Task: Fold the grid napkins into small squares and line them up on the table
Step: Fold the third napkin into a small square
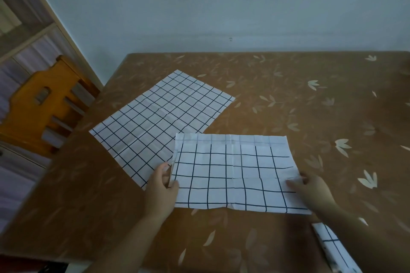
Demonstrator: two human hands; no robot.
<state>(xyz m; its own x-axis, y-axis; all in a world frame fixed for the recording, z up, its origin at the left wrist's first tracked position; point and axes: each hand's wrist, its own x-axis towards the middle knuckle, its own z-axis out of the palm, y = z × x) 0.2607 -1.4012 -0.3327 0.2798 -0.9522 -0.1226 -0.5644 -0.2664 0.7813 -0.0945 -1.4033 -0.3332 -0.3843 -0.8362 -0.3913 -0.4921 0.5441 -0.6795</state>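
I had the half-folded napkin (233, 173) lying flat on the table (288, 95), near its front edge. My left hand (160, 190) pinched that napkin's left edge, thumb on top of the cloth, fingers curled at the fold line. My right hand (310, 188) held its right edge the same way, fingers on the cloth at the crease, though blur there kept me from telling how tight. The top layer stopped short of the far edge, so a thin strip of the lower layer showed along the back. Both layers lay flat, one crease running down the middle.

A second napkin (159, 122), unfolded and spread flat, lay behind and left of the half-folded napkin, turned at an angle; the half-folded one overlapped its near right corner. A third napkin (335, 248), already folded small, sat to the front right of the half-folded napkin, apart from it, partly under my right forearm and cut off by the frame.

A wooden chair (44, 104) stood off the table's left side.
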